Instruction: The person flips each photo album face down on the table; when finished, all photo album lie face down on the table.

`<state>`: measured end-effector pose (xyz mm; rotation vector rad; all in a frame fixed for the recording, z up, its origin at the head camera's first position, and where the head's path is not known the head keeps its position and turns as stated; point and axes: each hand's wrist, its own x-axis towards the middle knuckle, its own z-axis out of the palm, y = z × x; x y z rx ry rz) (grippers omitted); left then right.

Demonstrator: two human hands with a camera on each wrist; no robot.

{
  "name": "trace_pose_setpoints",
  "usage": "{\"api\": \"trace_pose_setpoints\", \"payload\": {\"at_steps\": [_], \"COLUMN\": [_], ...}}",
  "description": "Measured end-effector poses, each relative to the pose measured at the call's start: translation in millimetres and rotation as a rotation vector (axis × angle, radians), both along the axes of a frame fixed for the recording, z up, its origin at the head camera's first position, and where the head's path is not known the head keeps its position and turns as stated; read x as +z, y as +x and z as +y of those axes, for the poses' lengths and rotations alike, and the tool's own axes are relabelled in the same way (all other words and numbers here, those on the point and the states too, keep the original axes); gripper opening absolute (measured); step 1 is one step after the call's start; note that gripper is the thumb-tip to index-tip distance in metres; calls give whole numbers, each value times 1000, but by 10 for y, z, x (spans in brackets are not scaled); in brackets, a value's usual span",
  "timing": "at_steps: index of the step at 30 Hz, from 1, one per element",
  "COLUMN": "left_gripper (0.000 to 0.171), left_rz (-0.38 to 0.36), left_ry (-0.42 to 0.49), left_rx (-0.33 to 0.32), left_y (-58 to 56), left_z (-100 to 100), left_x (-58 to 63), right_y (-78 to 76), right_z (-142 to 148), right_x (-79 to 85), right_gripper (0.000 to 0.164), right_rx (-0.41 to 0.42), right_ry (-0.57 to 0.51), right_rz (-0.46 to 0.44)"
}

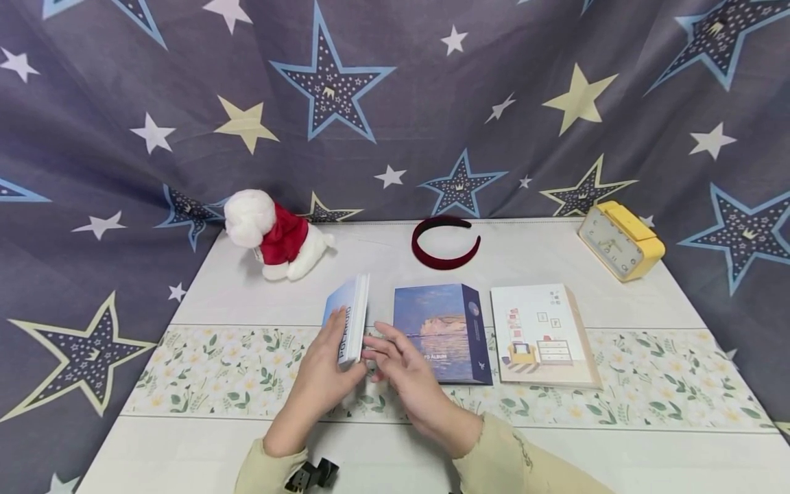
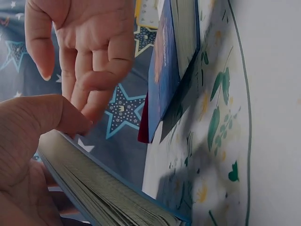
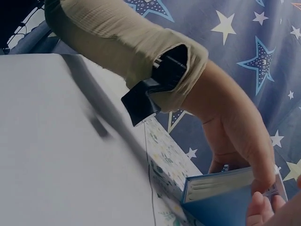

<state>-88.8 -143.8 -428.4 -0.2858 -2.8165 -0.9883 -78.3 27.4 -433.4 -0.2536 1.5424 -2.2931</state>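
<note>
A blue album (image 1: 354,312) with "POLAROID" on its spine stands steeply tilted, left of two lying albums. My left hand (image 1: 326,363) grips it from the near left, thumb over one edge and fingers behind the cover. The page block of this album (image 2: 113,188) shows in the left wrist view. Close by its right side is my right hand (image 1: 407,374), fingers loosely bent and palm turned toward the album, with nothing in its grasp. The right fingertips (image 3: 259,209) overlap the album's cover in the right wrist view.
A photo album with a sea-cliff painting (image 1: 432,322) lies right of the hands; beside it is a white album with a drawn room (image 1: 537,315). Further back are a white plush toy in red (image 1: 278,237), a dark red headband (image 1: 441,262) and a yellow clock (image 1: 623,240).
</note>
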Motion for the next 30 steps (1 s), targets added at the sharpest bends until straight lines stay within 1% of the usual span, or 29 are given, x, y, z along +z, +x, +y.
{"api": "trace_pose_setpoints", "payload": {"at_steps": [4, 10, 16, 18, 21, 23, 26, 30], "left_gripper": [85, 81, 78, 77, 73, 71, 68, 66], "left_rz": [17, -2, 5, 13, 23, 40, 63, 93], "left_ry": [-9, 17, 19, 25, 54, 77, 100, 120], "left_rx": [12, 44, 83, 96, 132, 154, 183, 220], "left_y": [11, 40, 43, 44, 51, 54, 54, 52], "left_z": [-3, -31, -53, -56, -62, -65, -69, -85], "left_x": [18, 80, 138, 155, 179, 198, 217, 216], "right_y": [6, 22, 27, 33, 41, 43, 39, 34], "right_z": [-49, -110, -134, -138, -144, -145, -143, -139], "right_x": [-49, -131, -184, -192, -201, -206, -219, -223], "right_gripper": [51, 51, 51, 51, 54, 55, 56, 58], "right_rx": [21, 58, 112, 136, 163, 165, 158, 136], "right_ry": [23, 72, 136, 170, 234, 277, 314, 375], "right_rz": [-8, -2, 51, 68, 110, 136, 173, 221]}}
